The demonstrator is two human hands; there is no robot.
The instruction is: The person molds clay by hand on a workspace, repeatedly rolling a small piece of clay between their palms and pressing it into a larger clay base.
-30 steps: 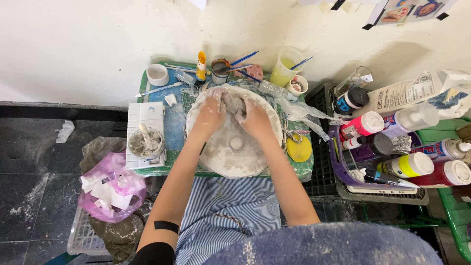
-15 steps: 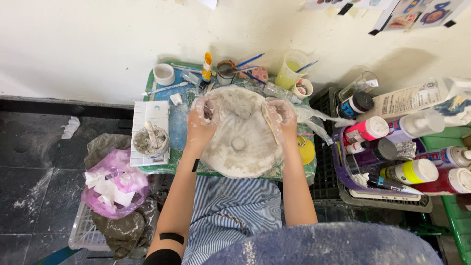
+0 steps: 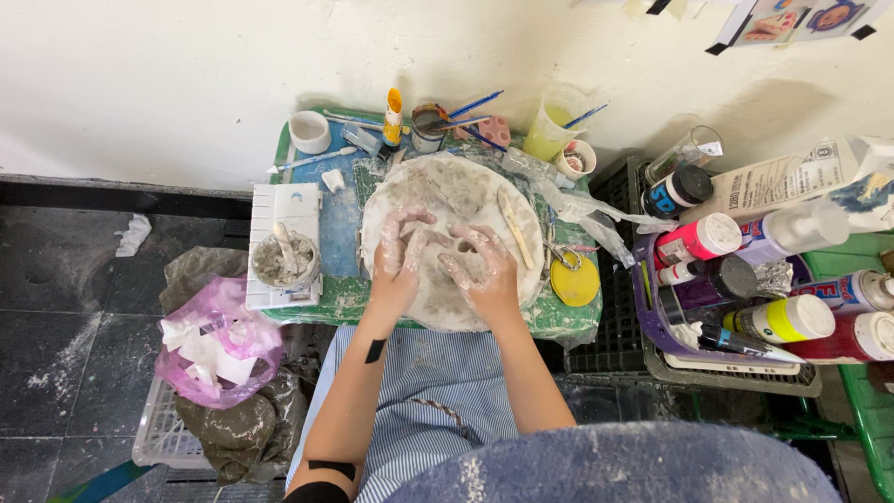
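The small green desk (image 3: 349,296) is carrying everything, and sitting at its middle, reaching to the near edge, is the big round grey-white clay slab (image 3: 456,200). Judging by its spot, it is lying right in front of the person so both arms are reaching it evenly. The left hand (image 3: 402,253) and right hand (image 3: 481,268) are pressing down side by side on the slab's near half, fingers curled and spread, clay-smeared, gripping nothing, just kneading the surface. Wrists are angling inward, forearms coming up from the lap. At the left edge a bowl of grey slurry (image 3: 284,260) is resting on a white tray. A wooden modelling tool (image 3: 514,226) is lying on the slab's right side, near the right hand.
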